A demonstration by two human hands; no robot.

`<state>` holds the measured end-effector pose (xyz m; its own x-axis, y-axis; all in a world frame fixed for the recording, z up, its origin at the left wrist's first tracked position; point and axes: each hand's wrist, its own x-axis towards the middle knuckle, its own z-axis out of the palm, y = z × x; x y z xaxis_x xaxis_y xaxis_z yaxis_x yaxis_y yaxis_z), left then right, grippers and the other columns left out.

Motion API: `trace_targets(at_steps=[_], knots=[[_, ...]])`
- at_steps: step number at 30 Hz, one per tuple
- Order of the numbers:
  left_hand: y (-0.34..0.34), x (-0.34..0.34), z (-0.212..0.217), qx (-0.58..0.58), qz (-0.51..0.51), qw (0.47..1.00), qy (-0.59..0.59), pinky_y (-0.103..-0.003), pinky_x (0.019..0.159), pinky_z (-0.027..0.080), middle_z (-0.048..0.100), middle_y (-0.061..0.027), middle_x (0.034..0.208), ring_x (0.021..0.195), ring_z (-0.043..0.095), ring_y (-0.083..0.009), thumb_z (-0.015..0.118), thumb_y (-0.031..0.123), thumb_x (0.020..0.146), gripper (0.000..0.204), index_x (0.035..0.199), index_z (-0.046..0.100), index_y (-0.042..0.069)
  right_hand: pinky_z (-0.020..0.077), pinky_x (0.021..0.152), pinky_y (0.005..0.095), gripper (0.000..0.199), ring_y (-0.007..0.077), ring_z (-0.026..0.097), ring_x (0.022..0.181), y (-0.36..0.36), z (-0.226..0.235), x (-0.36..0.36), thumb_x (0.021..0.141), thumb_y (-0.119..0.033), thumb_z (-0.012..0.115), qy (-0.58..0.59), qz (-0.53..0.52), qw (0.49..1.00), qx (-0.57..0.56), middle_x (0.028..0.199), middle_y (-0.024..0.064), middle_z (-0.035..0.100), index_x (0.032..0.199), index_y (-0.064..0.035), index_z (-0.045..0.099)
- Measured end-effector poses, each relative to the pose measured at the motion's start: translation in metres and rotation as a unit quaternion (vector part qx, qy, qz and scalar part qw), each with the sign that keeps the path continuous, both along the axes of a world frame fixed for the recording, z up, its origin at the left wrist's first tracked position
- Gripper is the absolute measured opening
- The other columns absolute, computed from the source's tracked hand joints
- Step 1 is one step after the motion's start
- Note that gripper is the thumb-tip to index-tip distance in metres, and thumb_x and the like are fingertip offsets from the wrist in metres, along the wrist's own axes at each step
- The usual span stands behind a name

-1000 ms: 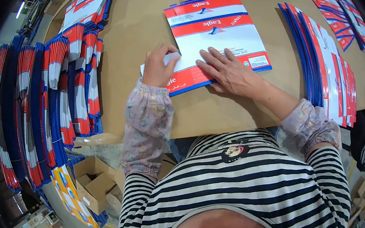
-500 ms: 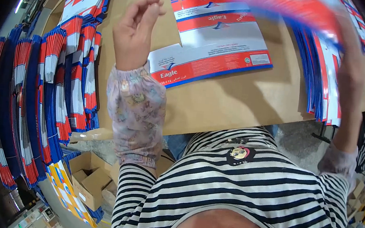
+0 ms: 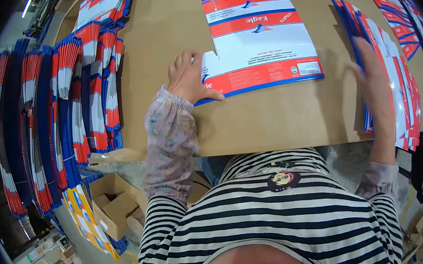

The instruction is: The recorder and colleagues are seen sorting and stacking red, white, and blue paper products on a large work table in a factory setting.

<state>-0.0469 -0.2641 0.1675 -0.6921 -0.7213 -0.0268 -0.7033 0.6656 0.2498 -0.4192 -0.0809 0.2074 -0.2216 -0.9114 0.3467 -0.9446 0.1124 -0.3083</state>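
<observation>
A broad brown cardboard-coloured worktable [image 3: 285,119] filled the upper middle of the frame, its near edge bending across the centre. Along the left side stood fanned rows of red, white and blue flat cartons [image 3: 64,111]. At the lower left, open brown cardboard boxes [image 3: 113,212] sat on the floor. A strip light [image 3: 26,8] glowed at the upper left. Grey floor [image 3: 345,159] showed under the table's edge at right.

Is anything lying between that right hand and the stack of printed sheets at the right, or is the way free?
Nothing visible is in the way. The right hand already lies on the fanned stack of sheets. The left hand rests on the flat sheet in the middle.
</observation>
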Motion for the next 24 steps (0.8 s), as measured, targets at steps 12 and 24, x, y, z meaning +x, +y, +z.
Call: trace_targets(at_steps=[12,24], knots=[[0.005,-0.005,-0.003,0.041,-0.006,0.998,-0.037,-0.045,0.099,0.034,0.043,-0.0156,0.126,0.122,0.038,-0.0335,0.091,0.045,0.041,0.111,0.132,0.042,0.005,0.0355,0.102,0.0516,0.077,0.0323,0.033,0.134,-0.075,-0.067,0.115,0.081,-0.050,0.063,0.157,0.301,0.931,0.139,0.145,0.0170,0.035,0.140,-0.0093,0.037],[-0.001,-0.011,0.010,0.000,-0.056,0.998,-0.041,-0.043,0.099,0.034,0.046,-0.0137,0.121,0.118,0.042,-0.0314,0.092,0.036,0.043,0.104,0.128,0.042,0.002,0.0351,0.103,0.0501,0.071,0.0329,0.035,0.133,-0.081,-0.065,0.125,0.086,-0.049,0.057,0.196,0.268,0.929,0.165,0.142,0.0198,0.037,0.139,-0.0069,0.036]])
